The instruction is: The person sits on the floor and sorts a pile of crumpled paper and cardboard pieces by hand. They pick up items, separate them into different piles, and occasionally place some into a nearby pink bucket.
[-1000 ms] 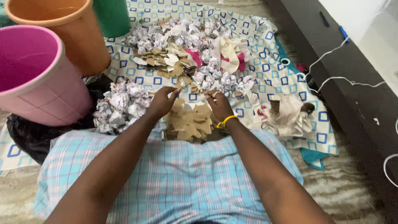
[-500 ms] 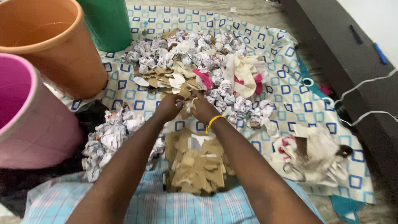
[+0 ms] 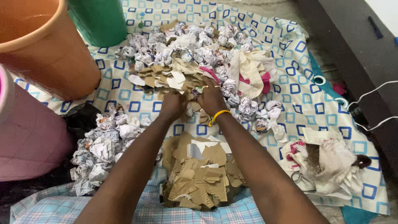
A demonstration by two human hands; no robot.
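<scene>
Brown cardboard scraps (image 3: 166, 76) lie at the near edge of the big mixed heap, about 12 o'clock from the person, and both hands are down among them. The left hand (image 3: 172, 105) lies palm down, fingers curled into the scraps; whether they pinch a piece I cannot tell. The right hand (image 3: 211, 97), a yellow band (image 3: 218, 116) on its wrist, presses flat with fingers spread, gripping nothing I can see. Both forearms reach straight forward, nearly parallel, hands just beside each other. A second cardboard pile (image 3: 199, 174) sits at 6 o'clock between the arms. Crumpled paper balls (image 3: 107, 145) make one heap at 8 o'clock. Three buckets: orange (image 3: 45, 54) at 10, green (image 3: 99, 20) at 11, pink (image 3: 29, 137) at 9. Cloth rags (image 3: 327, 161) lie at 4 o'clock.
</scene>
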